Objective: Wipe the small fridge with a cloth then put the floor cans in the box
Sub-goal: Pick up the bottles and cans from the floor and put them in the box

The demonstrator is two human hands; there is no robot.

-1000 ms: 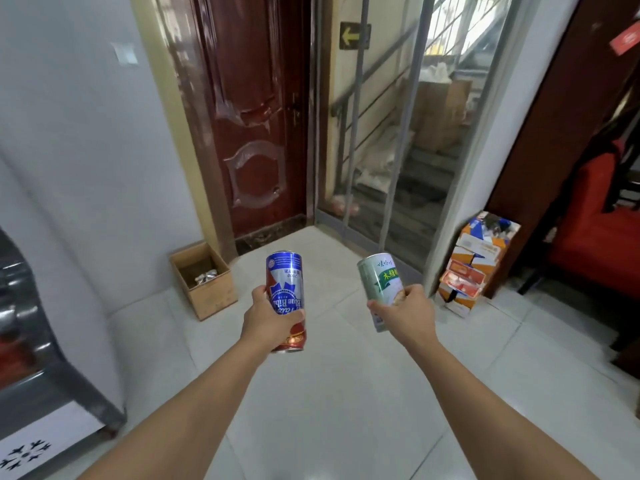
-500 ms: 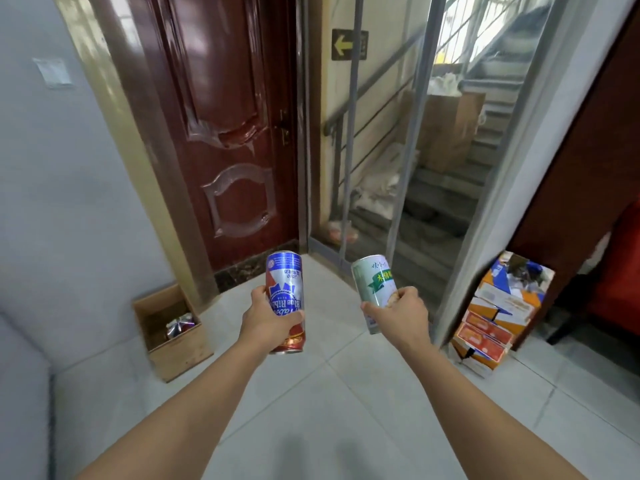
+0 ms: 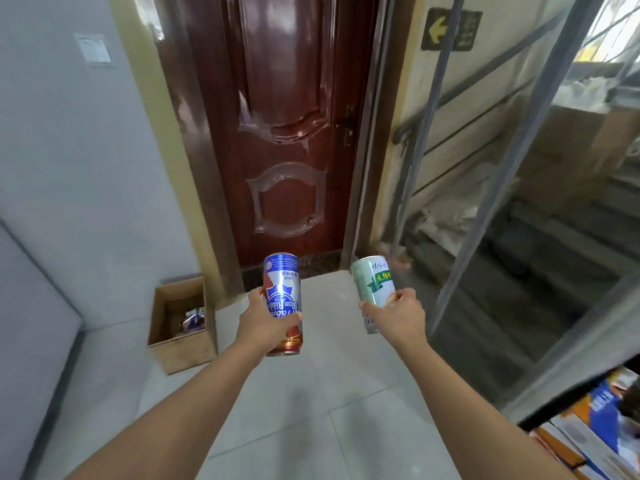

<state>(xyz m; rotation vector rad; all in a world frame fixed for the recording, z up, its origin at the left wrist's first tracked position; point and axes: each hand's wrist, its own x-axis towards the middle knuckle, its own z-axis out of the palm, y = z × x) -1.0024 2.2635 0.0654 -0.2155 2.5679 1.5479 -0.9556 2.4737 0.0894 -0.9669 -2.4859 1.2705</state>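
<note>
**Two cans held out, box on the floor at ten o'clock**

Both bare forearms reach forward from the bottom of the view over the pale tiled floor [image 3: 311, 427]. The left hand [image 3: 265, 318] wraps its grip around the lower half of a tall blue, white and red can [image 3: 282, 289], fingers curled behind it and thumb across the front; the can is upside down, its print inverted. At three o'clock from it, well apart, the right hand [image 3: 398, 315] has its grip curled around the lower part of a pale green can [image 3: 372, 284], which tilts slightly to the left at the top. Neither can touches the floor.

At five o'clock, in the lower right corner, a stack of orange and blue cartons [image 3: 595, 431] is partly cut off by the frame.

Further out, at ten o'clock from the left hand, an open cardboard box [image 3: 183, 348] sits on the floor against the grey wall [image 3: 86, 185], beside the door frame. Something crumpled and shiny lies inside it; what it is cannot be told.

At twelve o'clock stands a closed dark red wooden door [image 3: 287, 133]. At two o'clock a glass panel [image 3: 502, 202] shows a blurred staircase behind it.
</note>
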